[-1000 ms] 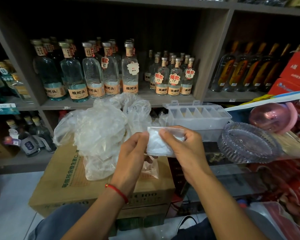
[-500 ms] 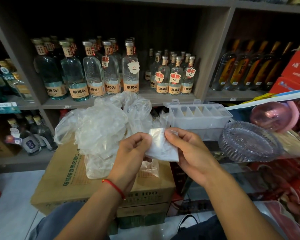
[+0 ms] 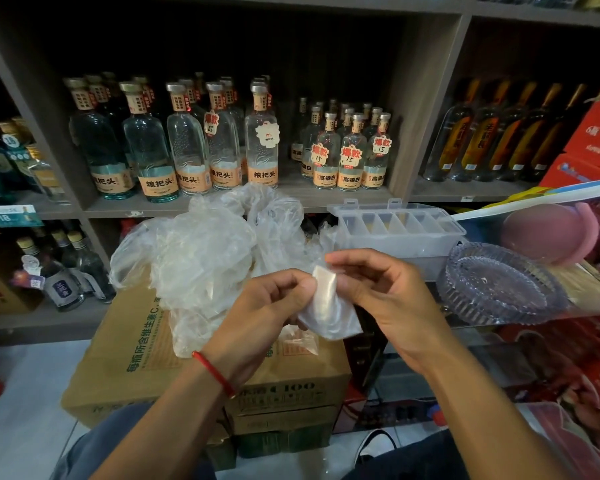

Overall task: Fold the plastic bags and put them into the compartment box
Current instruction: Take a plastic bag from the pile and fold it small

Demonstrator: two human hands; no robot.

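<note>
Folded plastic bag [image 3: 328, 308]: thin, translucent, slightly glossy film, pressed into a narrow flat wedge, held in the air between both hands near the viewer. Left hand [image 3: 267, 313], a red cord at its wrist, had its grip pinched on the bag's upper left edge. Right hand [image 3: 385, 296] pinched the upper right edge, its other fingers loosely curled.

Pile of loose plastic bags [image 3: 205, 254]: crumpled, cloudy, puffed film, resting on a brown cardboard carton [image 3: 136, 358] printed with green characters, left of the hands. Compartment box [image 3: 400, 230]: clear rigid plastic, rectangular, lid open, row of dividers visible, far right of the hands and apart from the bag. Just right of it, a round ribbed glass dish [image 3: 499, 285] on a glass surface [image 3: 596, 299].

Behind: dark wooden shelves [image 3: 426, 109] stocked with clear labelled bottles [image 3: 187, 143]. Floor pale tile.
</note>
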